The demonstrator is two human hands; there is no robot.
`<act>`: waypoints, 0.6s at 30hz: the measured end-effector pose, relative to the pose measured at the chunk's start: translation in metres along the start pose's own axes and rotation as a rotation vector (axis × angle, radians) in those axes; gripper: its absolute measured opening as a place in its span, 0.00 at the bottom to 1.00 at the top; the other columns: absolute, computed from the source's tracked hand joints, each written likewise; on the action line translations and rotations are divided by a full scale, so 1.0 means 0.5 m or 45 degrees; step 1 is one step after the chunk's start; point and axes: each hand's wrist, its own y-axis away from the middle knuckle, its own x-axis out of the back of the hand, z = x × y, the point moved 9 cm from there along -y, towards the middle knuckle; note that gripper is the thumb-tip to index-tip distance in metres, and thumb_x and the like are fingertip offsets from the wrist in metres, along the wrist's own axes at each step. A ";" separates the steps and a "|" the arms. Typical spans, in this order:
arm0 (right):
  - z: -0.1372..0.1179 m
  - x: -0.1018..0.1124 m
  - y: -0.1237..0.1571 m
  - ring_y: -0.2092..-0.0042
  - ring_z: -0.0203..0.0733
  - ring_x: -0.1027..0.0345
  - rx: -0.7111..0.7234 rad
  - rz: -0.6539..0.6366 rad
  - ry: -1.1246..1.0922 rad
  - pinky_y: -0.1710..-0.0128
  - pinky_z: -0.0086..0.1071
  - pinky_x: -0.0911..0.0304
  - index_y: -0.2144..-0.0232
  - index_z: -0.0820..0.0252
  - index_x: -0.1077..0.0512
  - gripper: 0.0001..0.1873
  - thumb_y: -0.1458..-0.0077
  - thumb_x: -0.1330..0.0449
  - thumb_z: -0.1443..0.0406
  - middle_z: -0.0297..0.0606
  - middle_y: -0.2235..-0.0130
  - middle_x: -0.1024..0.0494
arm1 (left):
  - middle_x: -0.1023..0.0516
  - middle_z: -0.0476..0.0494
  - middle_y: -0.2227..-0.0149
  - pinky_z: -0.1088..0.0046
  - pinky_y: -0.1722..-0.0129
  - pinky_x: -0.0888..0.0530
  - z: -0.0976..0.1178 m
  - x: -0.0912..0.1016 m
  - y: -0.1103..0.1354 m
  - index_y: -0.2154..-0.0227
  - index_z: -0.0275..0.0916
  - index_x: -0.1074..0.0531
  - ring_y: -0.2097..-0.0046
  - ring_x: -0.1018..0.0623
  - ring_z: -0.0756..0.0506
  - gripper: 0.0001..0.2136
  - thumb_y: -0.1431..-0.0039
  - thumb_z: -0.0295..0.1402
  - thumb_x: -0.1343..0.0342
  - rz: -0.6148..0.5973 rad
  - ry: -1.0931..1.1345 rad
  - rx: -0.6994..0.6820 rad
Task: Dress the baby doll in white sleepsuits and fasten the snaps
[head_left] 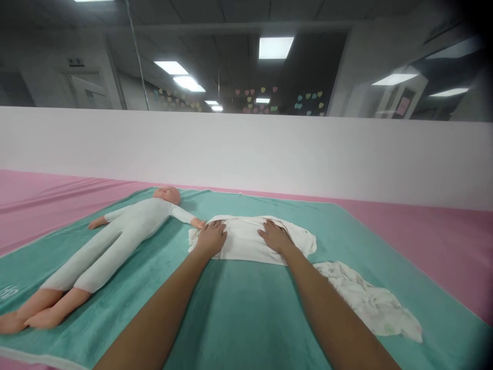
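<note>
A white cloth garment (242,239) lies spread on the green towel, its sides bunched and its exact kind unclear. On its left part rests my left hand (211,238), palm down with fingers extended. My right hand (275,236) lies flat on the right part, fingers spread. To the left, a baby doll (134,221) in a white bodysuit lies on its back, one of its hands close to the garment's left edge. A crumpled white printed cloth (370,298) sits to the right of my right forearm.
The green towel (246,318) covers a pink surface (423,236). A white wall (246,154) rises behind it, with a large glass or mirror panel (239,67) above that shows ceiling lights and heart-shaped notes.
</note>
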 end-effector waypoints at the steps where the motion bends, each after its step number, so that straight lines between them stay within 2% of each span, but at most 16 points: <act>1: -0.006 0.003 0.005 0.36 0.47 0.57 0.008 -0.003 0.002 0.42 0.46 0.56 0.42 0.60 0.43 0.30 0.40 0.60 0.50 0.44 0.37 0.48 | 0.35 0.39 0.43 0.54 0.44 0.42 0.000 0.002 0.013 0.50 0.39 0.33 0.42 0.37 0.39 0.17 0.39 0.36 0.57 -0.018 0.003 0.002; 3: -0.025 0.010 0.019 0.36 0.46 0.59 0.036 0.016 0.014 0.41 0.45 0.59 0.42 0.60 0.44 0.30 0.39 0.60 0.51 0.43 0.37 0.47 | 0.40 0.40 0.40 0.53 0.43 0.43 0.004 0.009 0.047 0.47 0.41 0.36 0.38 0.42 0.39 0.20 0.38 0.40 0.59 -0.076 0.039 -0.047; 5: -0.054 0.014 0.038 0.36 0.45 0.59 0.103 0.037 0.024 0.39 0.43 0.63 0.42 0.62 0.43 0.30 0.39 0.61 0.52 0.45 0.37 0.47 | 0.42 0.43 0.39 0.53 0.41 0.46 0.017 0.021 0.089 0.47 0.44 0.36 0.37 0.45 0.41 0.20 0.38 0.44 0.60 -0.134 0.100 -0.204; 7: -0.088 0.008 0.063 0.36 0.43 0.58 0.201 0.004 0.004 0.38 0.41 0.65 0.42 0.63 0.43 0.31 0.39 0.63 0.51 0.45 0.38 0.46 | 0.40 0.46 0.40 0.56 0.39 0.48 0.028 0.036 0.129 0.47 0.47 0.36 0.38 0.43 0.43 0.21 0.39 0.46 0.57 -0.198 0.177 -0.371; 9: -0.113 -0.001 0.095 0.36 0.43 0.60 0.275 -0.077 -0.051 0.38 0.40 0.66 0.40 0.62 0.45 0.34 0.40 0.64 0.48 0.44 0.37 0.49 | 0.37 0.47 0.41 0.61 0.40 0.46 0.024 0.053 0.154 0.47 0.48 0.36 0.40 0.39 0.44 0.20 0.40 0.46 0.54 -0.225 0.248 -0.435; 12: -0.114 0.001 0.150 0.35 0.43 0.64 0.302 -0.156 -0.108 0.38 0.41 0.67 0.38 0.59 0.50 0.36 0.41 0.64 0.46 0.41 0.35 0.54 | 0.31 0.47 0.45 0.66 0.45 0.39 0.009 0.073 0.156 0.51 0.46 0.32 0.44 0.33 0.45 0.16 0.39 0.42 0.55 -0.211 0.293 -0.413; 14: -0.100 0.011 0.190 0.35 0.43 0.63 0.321 -0.177 -0.126 0.38 0.41 0.66 0.38 0.55 0.50 0.34 0.41 0.62 0.46 0.38 0.35 0.54 | 0.27 0.47 0.50 0.67 0.49 0.36 0.002 0.079 0.146 0.55 0.45 0.29 0.48 0.30 0.45 0.14 0.38 0.39 0.56 -0.203 0.261 -0.389; 18: -0.052 0.053 0.249 0.40 0.42 0.49 0.298 -0.085 -0.123 0.40 0.39 0.55 0.43 0.49 0.40 0.27 0.40 0.58 0.49 0.33 0.39 0.41 | 0.25 0.46 0.58 0.67 0.55 0.34 -0.002 0.085 0.132 0.61 0.44 0.27 0.55 0.28 0.45 0.12 0.38 0.34 0.57 -0.171 0.181 -0.364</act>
